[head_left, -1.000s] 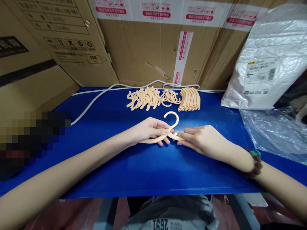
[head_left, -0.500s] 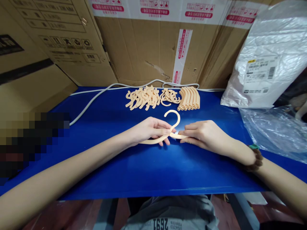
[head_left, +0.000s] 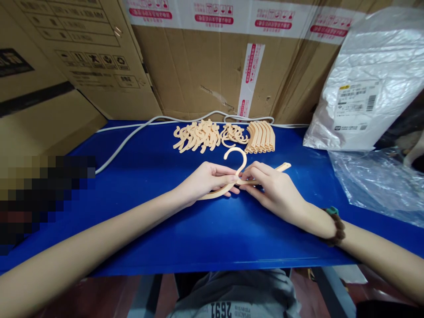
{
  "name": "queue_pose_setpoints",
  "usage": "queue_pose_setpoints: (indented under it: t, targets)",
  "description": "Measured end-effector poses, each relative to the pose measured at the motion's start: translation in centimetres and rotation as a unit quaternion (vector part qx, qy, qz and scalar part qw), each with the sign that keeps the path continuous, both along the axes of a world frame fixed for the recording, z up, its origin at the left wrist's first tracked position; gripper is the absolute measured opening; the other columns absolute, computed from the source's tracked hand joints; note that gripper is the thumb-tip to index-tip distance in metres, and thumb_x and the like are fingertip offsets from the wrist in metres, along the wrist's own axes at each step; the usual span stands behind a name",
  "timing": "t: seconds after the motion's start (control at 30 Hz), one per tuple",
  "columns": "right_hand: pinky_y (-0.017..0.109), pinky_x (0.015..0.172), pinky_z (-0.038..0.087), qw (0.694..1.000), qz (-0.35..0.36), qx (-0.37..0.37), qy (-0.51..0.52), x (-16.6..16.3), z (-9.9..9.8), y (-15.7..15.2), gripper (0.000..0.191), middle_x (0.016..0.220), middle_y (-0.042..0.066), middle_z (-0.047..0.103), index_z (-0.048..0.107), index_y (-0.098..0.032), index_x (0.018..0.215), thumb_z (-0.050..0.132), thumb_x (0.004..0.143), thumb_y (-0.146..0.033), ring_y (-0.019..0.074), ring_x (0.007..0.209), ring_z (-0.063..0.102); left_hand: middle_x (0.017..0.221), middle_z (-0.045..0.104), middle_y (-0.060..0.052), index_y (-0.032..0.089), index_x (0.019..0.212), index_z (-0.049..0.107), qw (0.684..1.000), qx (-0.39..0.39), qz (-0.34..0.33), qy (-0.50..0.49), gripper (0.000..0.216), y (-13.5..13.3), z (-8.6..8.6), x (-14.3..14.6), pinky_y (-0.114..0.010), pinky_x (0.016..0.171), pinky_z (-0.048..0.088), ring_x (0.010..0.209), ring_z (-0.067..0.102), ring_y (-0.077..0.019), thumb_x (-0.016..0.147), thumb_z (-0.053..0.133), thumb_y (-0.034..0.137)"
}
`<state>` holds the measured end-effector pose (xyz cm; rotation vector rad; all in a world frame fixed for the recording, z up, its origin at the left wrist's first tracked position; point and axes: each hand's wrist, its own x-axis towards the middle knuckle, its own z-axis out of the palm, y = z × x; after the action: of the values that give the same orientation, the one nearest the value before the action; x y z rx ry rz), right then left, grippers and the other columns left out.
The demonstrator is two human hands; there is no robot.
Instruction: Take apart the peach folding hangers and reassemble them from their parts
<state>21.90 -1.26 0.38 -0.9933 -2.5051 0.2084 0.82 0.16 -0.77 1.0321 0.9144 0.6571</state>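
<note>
Between my hands, just above the blue table, is a beige plastic clothes hanger [head_left: 243,158] with its hook curving up. My left hand [head_left: 210,182] pinches it at the base of the hook, and one hanger arm [head_left: 213,194] runs out beneath that palm to the left. My right hand [head_left: 270,183] is closed round the other hanger arm [head_left: 283,167], close to the joint; its free end sticks out up and to the right behind the knuckles. My fingers cover most of the joint, so how the parts sit together there is hidden.
Behind my hands lie a heap of beige hanger pieces [head_left: 197,136], a small pile of hooks [head_left: 233,134] and a row of stacked arms [head_left: 261,138]. A white cable [head_left: 132,134] runs along the cardboard box [head_left: 198,70]. At right are a white bag [head_left: 351,101] and clear plastic [head_left: 380,181].
My right hand has slid left along the hanger arm to the joint, and that arm now angles upward with its end showing. The hook has shifted slightly up and left.
</note>
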Motion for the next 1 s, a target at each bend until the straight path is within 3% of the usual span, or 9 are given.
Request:
queue_pose_setpoints:
  t: [0.23,0.47,0.7,0.87,1.0]
  targets:
    - [0.028,0.068,0.046,0.998,-0.028,-0.047,0.009,-0.5,-0.5,0.1,0.009,0.092,0.005,0.063,0.055,-0.017,0.092,0.056,0.095,-0.025,0.0169,0.080,0.059,0.083,0.077,-0.009,0.009,0.098,0.076,0.998,-0.005,0.028,0.052,0.015,-0.4,0.9,0.9,-0.021,0.065,0.057,0.070,0.073,-0.0137,0.089,0.065,0.013]
    - [0.031,0.068,0.046,0.999,0.000,0.008,-0.034,-0.8,-0.4,-0.1,0.013,0.093,0.009,0.062,0.054,-0.015,0.092,0.048,0.099,-0.025,0.0199,0.080,0.056,0.064,0.072,-0.005,0.007,0.093,0.075,0.997,0.007,0.014,0.073,0.014,-0.4,1.1,1.0,-0.019,0.056,0.053,0.055,0.068,-0.0112,0.090,0.062,0.011]
    - [0.031,0.070,0.046,1.000,0.004,0.002,-0.018,-0.7,-0.9,0.1,0.009,0.091,0.009,0.061,0.054,-0.016,0.088,0.051,0.096,-0.019,0.0199,0.081,0.054,0.061,0.071,-0.005,0.008,0.095,0.075,0.998,0.019,-0.019,0.063,0.018,-0.1,0.6,0.8,-0.018,0.050,0.050,0.051,0.065,-0.0112,0.093,0.059,0.016]
    - [0.028,0.070,0.045,0.999,0.026,0.013,-0.036,-0.3,-0.7,0.6,0.013,0.089,0.007,0.063,0.054,-0.017,0.088,0.052,0.098,-0.025,0.0180,0.079,0.057,0.063,0.071,-0.005,0.008,0.100,0.074,0.998,0.022,-0.025,0.059,0.020,0.2,0.4,0.5,-0.018,0.051,0.050,0.054,0.067,-0.0116,0.093,0.060,0.020]
    - [0.026,0.059,0.039,0.995,-0.006,0.019,-0.101,0.4,-0.2,0.8,0.023,0.083,0.006,0.066,0.054,-0.018,0.095,0.049,0.100,-0.040,0.0181,0.070,0.061,0.074,0.074,-0.006,0.010,0.101,0.074,0.998,0.030,-0.023,0.043,0.018,0.2,0.3,0.1,-0.017,0.053,0.052,0.059,0.068,-0.0109,0.092,0.062,0.021]
